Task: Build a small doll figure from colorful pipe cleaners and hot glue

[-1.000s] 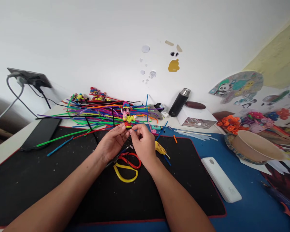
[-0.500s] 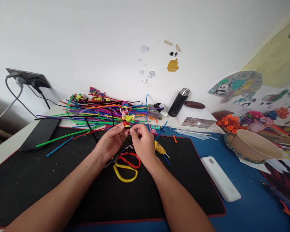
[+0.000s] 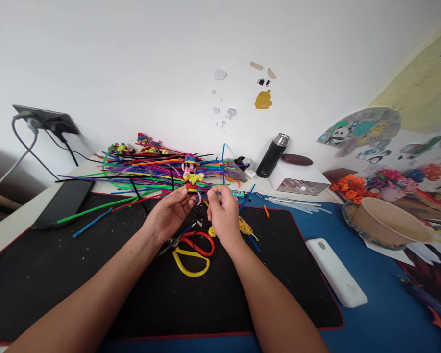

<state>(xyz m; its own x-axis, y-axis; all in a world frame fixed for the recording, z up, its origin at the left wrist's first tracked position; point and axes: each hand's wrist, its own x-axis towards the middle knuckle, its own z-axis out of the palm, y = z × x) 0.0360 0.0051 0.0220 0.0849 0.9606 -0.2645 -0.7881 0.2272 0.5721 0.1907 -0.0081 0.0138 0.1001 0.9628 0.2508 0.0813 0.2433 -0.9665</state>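
Between the fingertips and thumb of my left hand (image 3: 169, 211), a small pipe-cleaner figurine (image 3: 191, 174) stands upright, with a blue-and-red hat, pink face, yellow top and red lower part. Just to its right, my right hand (image 3: 222, 213) is closed in a pinch, apart from the figurine; a thin yellow tip shows by its fingers, but what it grips is too small to name. Under the hands lie scissors (image 3: 191, 274) with one red and one yellow handle. A yellow coiled piece (image 3: 212, 231) shows beside my right palm.
Loose pipe cleaners (image 3: 150, 166) spread along the back, with more figurines (image 3: 147, 142) behind. A yellow glue-gun-like tool (image 3: 245, 226) lies right of my hand. Farther right are a black thermos (image 3: 272, 157), white box (image 3: 297, 179), white power bank (image 3: 336, 272) and beige bowl (image 3: 389, 220).
My right hand has moved away from the figurine's base, slightly to the right and up. The yellow coiled piece has come into view. My left hand keeps holding the figurine.
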